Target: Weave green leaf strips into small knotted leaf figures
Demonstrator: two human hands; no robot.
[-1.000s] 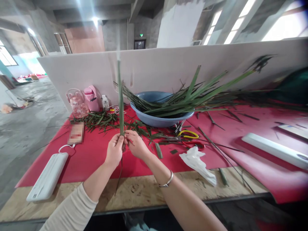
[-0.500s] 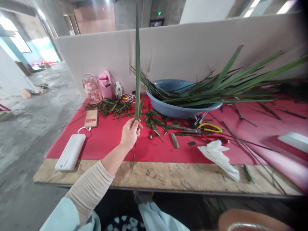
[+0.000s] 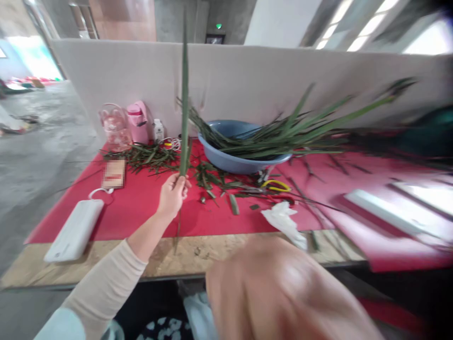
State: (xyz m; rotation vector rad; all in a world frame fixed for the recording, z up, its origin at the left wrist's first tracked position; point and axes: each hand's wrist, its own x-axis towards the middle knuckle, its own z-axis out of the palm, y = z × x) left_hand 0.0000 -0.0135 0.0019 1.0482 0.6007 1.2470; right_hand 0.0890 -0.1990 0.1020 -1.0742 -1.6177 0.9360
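Observation:
My left hand (image 3: 172,193) is shut on a long narrow green leaf (image 3: 184,94) and holds it upright over the red mat (image 3: 141,215). The leaf's thin stalk hangs below my fist toward the table edge. My right hand (image 3: 283,293) is a large blurred shape very close to the camera at the bottom middle. It is away from the leaf, and its fingers are not distinguishable. Behind the leaf stands a blue basin (image 3: 226,163) with a bundle of long green leaves (image 3: 300,130) lying across it.
Leaf cuttings (image 3: 148,156) litter the mat. Yellow-handled scissors (image 3: 274,185) and a crumpled white tissue (image 3: 283,222) lie right of my left hand. A white power bank (image 3: 74,229), pink flask (image 3: 138,123), clear jug (image 3: 115,125) and white divider board (image 3: 247,80) are nearby.
My right hand let go of the leaf and came up close to the camera. My left hand keeps the leaf upright. The view has swung a little.

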